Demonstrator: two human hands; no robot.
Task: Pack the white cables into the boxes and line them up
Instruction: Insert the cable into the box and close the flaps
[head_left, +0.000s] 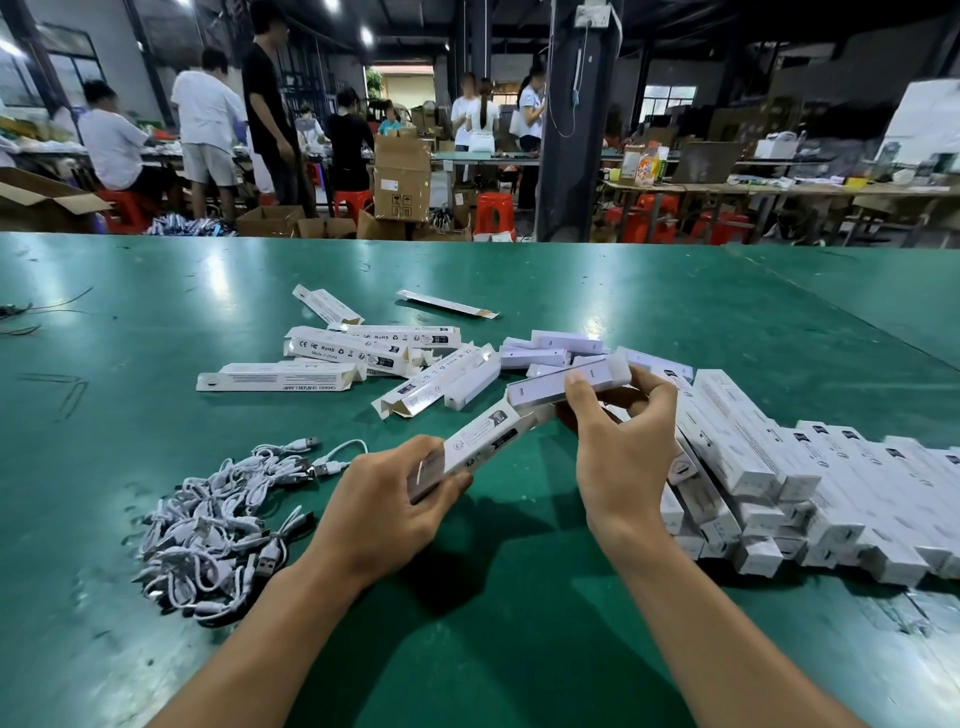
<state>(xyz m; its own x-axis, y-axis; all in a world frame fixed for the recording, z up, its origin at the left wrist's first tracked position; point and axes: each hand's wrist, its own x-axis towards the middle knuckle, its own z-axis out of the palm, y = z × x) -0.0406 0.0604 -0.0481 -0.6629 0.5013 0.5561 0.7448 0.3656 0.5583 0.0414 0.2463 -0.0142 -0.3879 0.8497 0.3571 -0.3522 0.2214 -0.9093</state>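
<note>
- A green table (156, 623) fills the lower two thirds of the frame. Its top is scuffed and scratched and shines under the ceiling lamps.
- Thin dark wires (21, 312) lie at its far left edge.
- Behind the table is a dim workshop. At upper left, people (208, 124) sit and stand around benches, with red stools (493, 210) on the floor.
- A tall brown carton (402, 176) stands at upper centre, with shipping marks too small to read.
- A dark pillar (571, 119) rises right of centre. Cluttered benches (779, 182) run to the upper right.
- The white cables (223, 525) lie in a tangled heap at lower left, on the table and outside any box, with their USB plugs showing.
- Loose boxes (363, 353) lie scattered at centre, several with end flaps open. One reads "SMART SENSOR LAMP", upside down. Another shows CE, FC and RoHS marks and "Made in china".
- The left hand (384, 499), low at centre, has its fingers curled round the near end of a white box (483, 436). The box is tilted up to the right, and its printing is too blurred to read.
- The right hand (623, 447) pinches a white bar (566, 384) between thumb and fingers at the box's far end.
- A stack (831, 493) of closed white boxes lies side by side at right, running off the frame. Its small dark labels are unreadable.
</note>
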